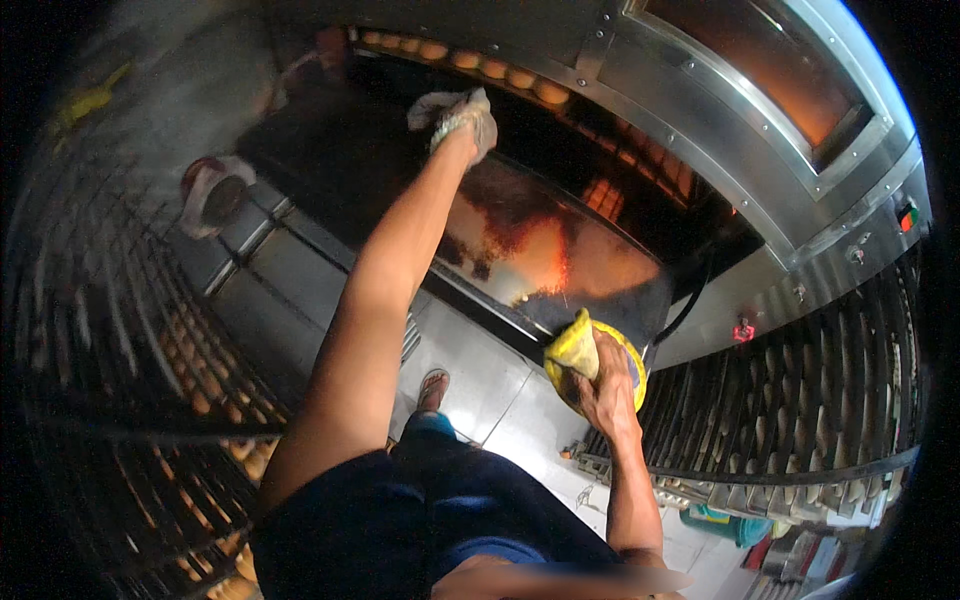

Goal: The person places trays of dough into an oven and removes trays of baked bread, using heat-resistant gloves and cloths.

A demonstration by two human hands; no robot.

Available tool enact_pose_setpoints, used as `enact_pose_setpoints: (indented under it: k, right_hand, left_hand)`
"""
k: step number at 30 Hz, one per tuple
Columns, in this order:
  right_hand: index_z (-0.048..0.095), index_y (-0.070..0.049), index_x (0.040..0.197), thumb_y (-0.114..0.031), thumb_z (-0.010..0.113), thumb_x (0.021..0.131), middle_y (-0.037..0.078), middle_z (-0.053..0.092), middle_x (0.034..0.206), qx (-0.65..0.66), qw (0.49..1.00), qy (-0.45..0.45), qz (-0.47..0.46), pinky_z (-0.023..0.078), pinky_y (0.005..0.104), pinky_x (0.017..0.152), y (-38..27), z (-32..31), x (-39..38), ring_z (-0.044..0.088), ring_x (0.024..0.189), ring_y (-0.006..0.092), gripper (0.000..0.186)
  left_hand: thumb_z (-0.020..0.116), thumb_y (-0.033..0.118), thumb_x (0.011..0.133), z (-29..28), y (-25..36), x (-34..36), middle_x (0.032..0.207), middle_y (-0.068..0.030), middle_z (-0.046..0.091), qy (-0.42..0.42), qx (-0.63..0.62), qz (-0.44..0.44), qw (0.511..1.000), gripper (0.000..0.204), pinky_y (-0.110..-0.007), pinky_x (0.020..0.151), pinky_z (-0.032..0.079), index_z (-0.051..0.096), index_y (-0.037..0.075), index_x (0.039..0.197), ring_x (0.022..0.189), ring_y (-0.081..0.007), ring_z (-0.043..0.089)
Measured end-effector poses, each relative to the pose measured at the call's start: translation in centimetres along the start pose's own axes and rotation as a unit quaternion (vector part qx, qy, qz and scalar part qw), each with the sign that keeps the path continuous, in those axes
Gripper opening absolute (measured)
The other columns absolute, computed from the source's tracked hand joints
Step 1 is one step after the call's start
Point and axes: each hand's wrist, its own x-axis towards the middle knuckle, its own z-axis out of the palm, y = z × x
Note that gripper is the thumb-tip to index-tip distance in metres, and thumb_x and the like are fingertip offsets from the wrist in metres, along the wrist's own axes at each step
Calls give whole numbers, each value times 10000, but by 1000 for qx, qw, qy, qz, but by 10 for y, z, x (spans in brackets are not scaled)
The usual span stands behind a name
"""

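Observation:
My left hand (462, 130), wrapped in a pale, crumpled cloth (435, 108), reaches to the far part of a dark metal tray or sliding plate (550, 260) at the oven mouth; its fingers are mostly hidden by the cloth. Nearer me, my right hand (608, 390) grips a folded yellow-edged pad or mitt (570, 345) at the near right corner of that plate. The plate's surface has a scorched, glinting patch. Behind it, a row of bread rolls (465, 60) sits inside the lit oven (640, 150).
Dark racks (110, 340) holding rolls stand at left, more racks (770, 390) at right. A round object with cloth (215, 195) rests left of the plate. Below are the tiled floor (480, 375), my sandaled foot (432, 390) and a teal bucket (725, 525).

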Motion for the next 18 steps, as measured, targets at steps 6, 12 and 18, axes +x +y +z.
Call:
enact_pose_setpoints:
  k: [6, 12, 18]
  right_hand:
    - [447, 37, 1269, -39, 639, 726, 267, 505, 1232, 36, 990, 14, 138, 362, 450, 1011, -14, 7, 18, 457, 1162, 441, 580]
    - [555, 11, 1135, -171, 636, 855, 160, 643, 1008, 153, 926, 39, 342, 464, 374, 846, -16, 2, 57, 613, 928, 278, 344]
    - [538, -11, 1147, -316, 573, 919, 87, 622, 1006, 485, 786, 144, 356, 479, 323, 809, 18, 21, 139, 593, 895, 161, 382]
  left_hand:
    - [510, 317, 925, -51, -42, 174, 481, 16, 395, -70, -88, -111, 988, 434, -249, 416, 329, 420, 211, 514, 415, -151, 387]
    - [497, 344, 920, -51, -68, 248, 570, -3, 460, 72, -143, -144, 977, 360, -267, 514, 366, 485, 188, 597, 512, -165, 435]
    - [485, 372, 915, -46, -67, 242, 659, -21, 525, 114, -139, -177, 968, 321, -284, 612, 403, 549, 164, 679, 609, -179, 482]
